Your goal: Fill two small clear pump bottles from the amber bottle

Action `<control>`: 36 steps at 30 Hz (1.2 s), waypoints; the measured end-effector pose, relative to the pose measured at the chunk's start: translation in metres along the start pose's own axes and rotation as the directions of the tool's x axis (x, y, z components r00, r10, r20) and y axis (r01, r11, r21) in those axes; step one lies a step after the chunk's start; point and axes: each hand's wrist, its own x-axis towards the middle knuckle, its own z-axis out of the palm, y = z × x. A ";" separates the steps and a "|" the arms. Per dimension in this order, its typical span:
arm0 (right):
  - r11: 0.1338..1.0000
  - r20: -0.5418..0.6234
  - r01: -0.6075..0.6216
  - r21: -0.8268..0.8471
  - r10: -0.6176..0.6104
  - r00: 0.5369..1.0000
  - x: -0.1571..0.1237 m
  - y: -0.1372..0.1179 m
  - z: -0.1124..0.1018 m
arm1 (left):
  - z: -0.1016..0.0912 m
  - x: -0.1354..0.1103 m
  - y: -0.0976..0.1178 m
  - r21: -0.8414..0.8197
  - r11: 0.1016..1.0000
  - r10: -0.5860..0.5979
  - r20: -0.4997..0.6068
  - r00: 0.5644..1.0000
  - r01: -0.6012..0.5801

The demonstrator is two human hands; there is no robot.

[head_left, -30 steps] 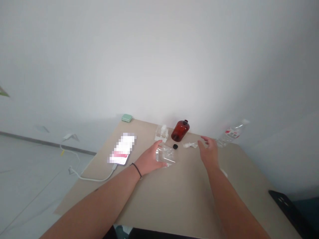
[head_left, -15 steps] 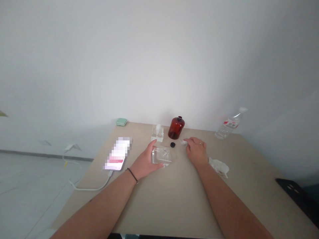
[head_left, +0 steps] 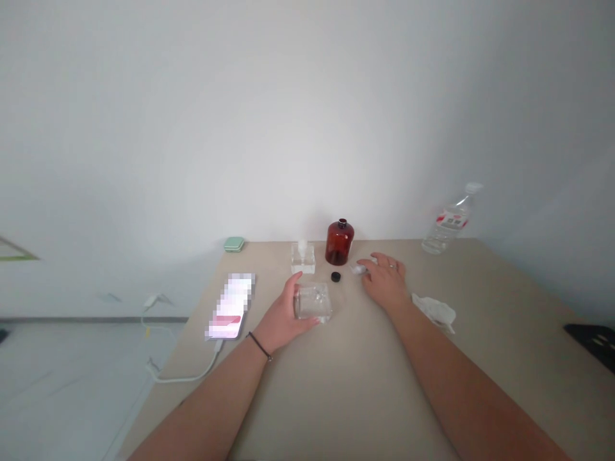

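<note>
Around a clear square glass container (head_left: pixel 312 302), my left hand (head_left: pixel 283 315) is closed, thumb at the near side and fingers at the far side. My right hand (head_left: pixel 384 276) rests low over the table, its curled fingertips at a small clear-and-white piece (head_left: pixel 358 269), partly hidden. Between the hands lies a small black cap (head_left: pixel 336 276). Behind it stands a brown glass bottle (head_left: pixel 339 243), its neck uncapped. A second clear square container (head_left: pixel 302 259) with a whitish top piece stands to the bottle's left.
A lit phone (head_left: pixel 231 307) with a white cable lies on the left. At the back left corner sits a green case (head_left: pixel 234 244). A crumpled tissue (head_left: pixel 435 312) lies beside my right forearm. A clear water bottle (head_left: pixel 446 224) stands back right, and a dark object (head_left: pixel 593 342) lies far right.
The view has shifted slightly. My right hand has moved a little right, the small piece staying at its fingertips. My left hand keeps its hold on the glass container.
</note>
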 end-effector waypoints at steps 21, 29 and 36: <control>0.998 -0.052 0.065 0.009 -0.064 0.997 0.001 0.003 0.008 | -0.002 0.000 0.001 0.065 0.998 -0.001 0.019 1.000 -0.001; 0.998 -0.010 0.055 0.007 -0.055 0.998 0.000 0.002 0.005 | -0.004 0.000 0.006 0.113 0.994 -0.009 0.037 0.999 0.005; 0.999 0.046 0.044 0.002 -0.044 0.998 0.001 0.002 0.005 | -0.004 0.000 0.007 0.115 0.993 -0.011 0.037 0.999 0.006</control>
